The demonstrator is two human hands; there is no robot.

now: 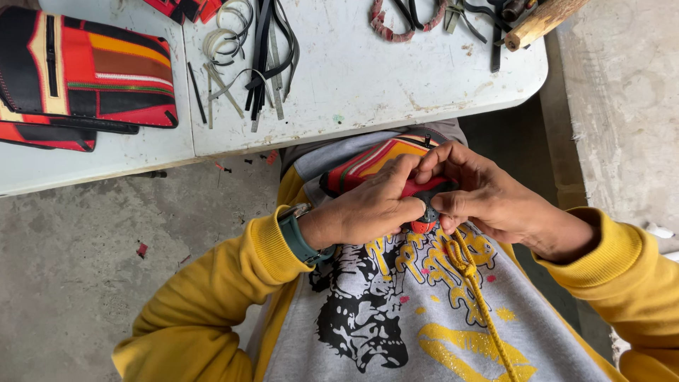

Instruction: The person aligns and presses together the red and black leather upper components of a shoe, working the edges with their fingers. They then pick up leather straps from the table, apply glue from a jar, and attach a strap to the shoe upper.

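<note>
Both my hands meet in front of my chest over a small striped red, orange and black pouch [368, 164]. My left hand [371, 206], with a teal wristband, grips the pouch from the left. My right hand [481, 191] pinches a small dark and red piece [426, 205] at the pouch's edge, thumb and forefinger closed on it. A yellow hoodie cord [470, 279] hangs below the hands. Most of the pouch is hidden behind my fingers.
A white folding table [368, 78] lies ahead, bearing a larger striped pouch [85, 78] at left, black and grey straps [265, 56] in the middle, a red-wrapped ring [396, 27] and a wooden stick [541, 21] at right. Grey concrete floor [85, 262] lies to the left.
</note>
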